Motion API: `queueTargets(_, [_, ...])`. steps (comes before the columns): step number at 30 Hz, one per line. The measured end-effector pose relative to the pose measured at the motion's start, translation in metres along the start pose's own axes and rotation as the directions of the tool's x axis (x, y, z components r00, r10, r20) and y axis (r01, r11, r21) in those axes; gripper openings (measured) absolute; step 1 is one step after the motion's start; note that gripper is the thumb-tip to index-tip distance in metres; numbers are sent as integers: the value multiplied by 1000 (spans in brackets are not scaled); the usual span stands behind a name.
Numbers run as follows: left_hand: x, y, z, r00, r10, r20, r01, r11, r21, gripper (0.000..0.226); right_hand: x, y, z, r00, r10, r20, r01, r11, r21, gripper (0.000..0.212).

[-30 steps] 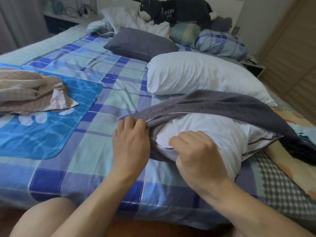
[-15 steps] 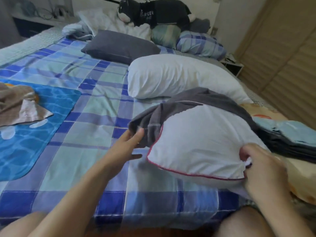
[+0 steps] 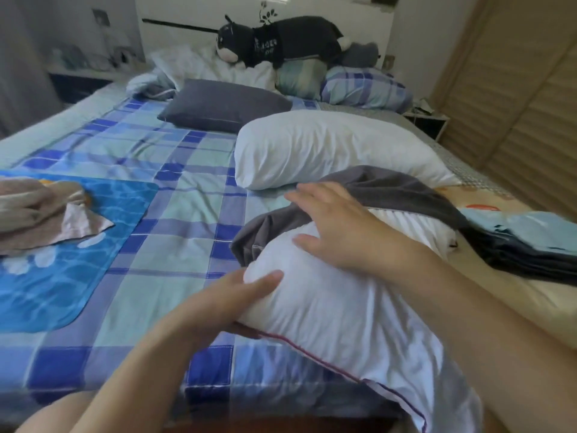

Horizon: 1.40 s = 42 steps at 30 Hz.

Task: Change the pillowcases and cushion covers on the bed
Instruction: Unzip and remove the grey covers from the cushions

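A bare white pillow [image 3: 349, 320] with dark red piping lies at the near edge of the bed, its far end still under a grey pillowcase [image 3: 390, 189]. My left hand [image 3: 231, 298] grips the pillow's near left corner, thumb on top and fingers below. My right hand [image 3: 337, 223] lies on top with straight spread fingers, reaching onto the grey pillowcase's edge. A second bare white pillow [image 3: 324, 148] lies just behind. Further back rests a grey-covered pillow [image 3: 224, 104].
A plaid blue bedsheet [image 3: 168, 195] covers the bed. A beige cloth [image 3: 37, 210] lies on a blue mat [image 3: 78, 245] at left. Folded dark and light-blue linens [image 3: 524, 242] sit at right. A plush toy [image 3: 281, 39], checked pillows and a wooden wardrobe [image 3: 512, 114] stand behind.
The pillow has slid toward me, further out of the grey case. My right hand left the pillow's near corner and now lies flat on top; my left hand moved onto the pillow's left corner.
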<state>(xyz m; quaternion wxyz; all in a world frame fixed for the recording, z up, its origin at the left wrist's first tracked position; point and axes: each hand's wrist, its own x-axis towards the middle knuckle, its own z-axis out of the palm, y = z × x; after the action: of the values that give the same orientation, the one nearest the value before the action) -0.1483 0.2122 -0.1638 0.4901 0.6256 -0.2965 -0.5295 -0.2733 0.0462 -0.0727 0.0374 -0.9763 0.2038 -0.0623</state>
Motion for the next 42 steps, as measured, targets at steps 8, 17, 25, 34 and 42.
queueTargets(8, [-34,89,-28,914,380,-140,-249,801,545,17,128,4,-52,989,110,100,-96,987,-129,20])
queueTargets(17, [-25,152,-160,645,581,-497,518,146,843,8,71,196,-116,585,759,-286,-746,642,179,29])
queueTargets(25, [82,166,0,629,777,-17,-26,43,999,37,6,161,-90,715,652,-251,-511,733,450,68])
queueTargets(34, [79,147,47,629,776,53,3,-70,998,44,-15,205,-126,676,615,-407,-430,777,460,41])
queueTargets(42, [51,142,11,613,775,-154,215,24,976,50,-75,316,-44,275,955,-109,-867,296,401,49])
